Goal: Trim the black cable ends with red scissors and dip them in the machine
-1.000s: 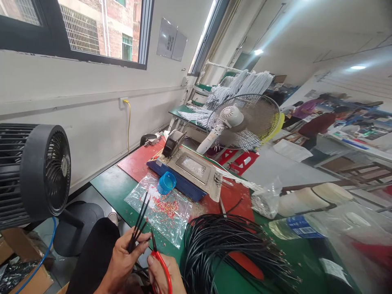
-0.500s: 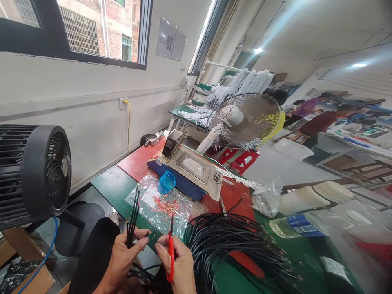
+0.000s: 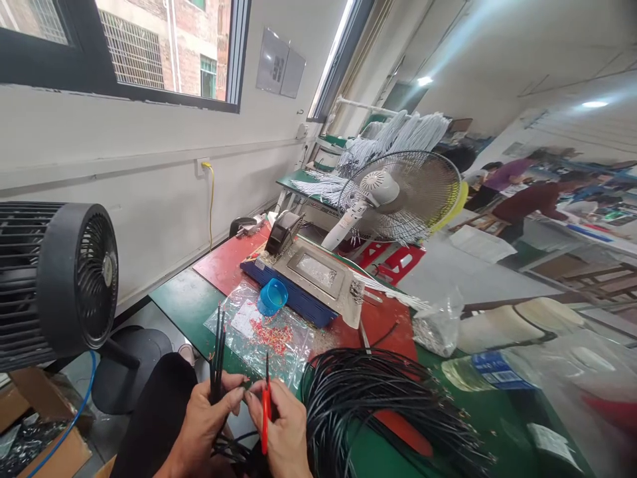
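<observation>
My left hand (image 3: 206, 418) is closed around a few thin black wire ends (image 3: 217, 348) that stick straight up from the fist. My right hand (image 3: 281, 425) grips a red-handled cutting tool (image 3: 265, 411), its dark tip pointing up. The two hands sit close together at the near edge of the green table (image 3: 184, 302), thumbs almost touching. To the right of them lies a large coil of black wires (image 3: 378, 405). Behind the hands a clear plastic bag (image 3: 261, 335) holds small red scraps.
A blue cup (image 3: 273, 297) and a blue-and-metal machine (image 3: 306, 275) stand on a red mat. A black fan (image 3: 60, 279) is at the left, a white fan (image 3: 398, 196) farther back. A water bottle (image 3: 485, 372) lies right. Other people work in the far right background.
My right hand has moved left toward the left hand, turning the red tool upright. The wire ends in the left hand have swung from tilted to vertical.
</observation>
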Tool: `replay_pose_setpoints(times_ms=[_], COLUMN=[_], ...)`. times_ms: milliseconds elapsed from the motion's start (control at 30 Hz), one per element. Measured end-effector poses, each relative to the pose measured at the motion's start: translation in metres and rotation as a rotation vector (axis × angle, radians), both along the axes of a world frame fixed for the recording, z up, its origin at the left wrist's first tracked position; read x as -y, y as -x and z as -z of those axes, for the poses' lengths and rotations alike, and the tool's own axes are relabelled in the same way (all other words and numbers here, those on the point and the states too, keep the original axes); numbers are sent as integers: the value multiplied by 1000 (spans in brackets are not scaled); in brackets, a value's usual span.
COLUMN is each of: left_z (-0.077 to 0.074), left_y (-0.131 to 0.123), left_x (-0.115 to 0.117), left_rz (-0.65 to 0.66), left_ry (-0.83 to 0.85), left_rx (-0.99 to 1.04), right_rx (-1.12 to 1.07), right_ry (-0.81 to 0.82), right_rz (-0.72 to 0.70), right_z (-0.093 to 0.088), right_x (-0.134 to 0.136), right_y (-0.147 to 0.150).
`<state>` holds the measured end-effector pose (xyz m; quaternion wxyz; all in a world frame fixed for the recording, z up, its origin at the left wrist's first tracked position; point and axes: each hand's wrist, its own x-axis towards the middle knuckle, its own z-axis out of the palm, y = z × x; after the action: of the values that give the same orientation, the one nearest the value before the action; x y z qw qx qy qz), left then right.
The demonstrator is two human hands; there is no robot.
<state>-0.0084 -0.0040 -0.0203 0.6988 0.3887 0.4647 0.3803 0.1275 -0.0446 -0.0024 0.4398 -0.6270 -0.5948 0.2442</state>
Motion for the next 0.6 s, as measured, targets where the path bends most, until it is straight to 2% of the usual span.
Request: replay_pose_setpoints(times_ms=[133,233,467,600], left_z=[-9,-16,-12,-13], left_y=[-2,-3,-4,-4], left_x=[-2,-3,-2,-2], left_rz=[-24,-41,-77,-77], left_ry=[166,203,268,307], left_rx=[123,173,240,272], right_rx=[-3,-42,-134,-196], right_ry=[75,105,196,225], right_rz=[-53,-61,-35,7], right_z=[5,8,11,19], right_x=[6,9,8,9], right_y=[-2,-3,-3,1])
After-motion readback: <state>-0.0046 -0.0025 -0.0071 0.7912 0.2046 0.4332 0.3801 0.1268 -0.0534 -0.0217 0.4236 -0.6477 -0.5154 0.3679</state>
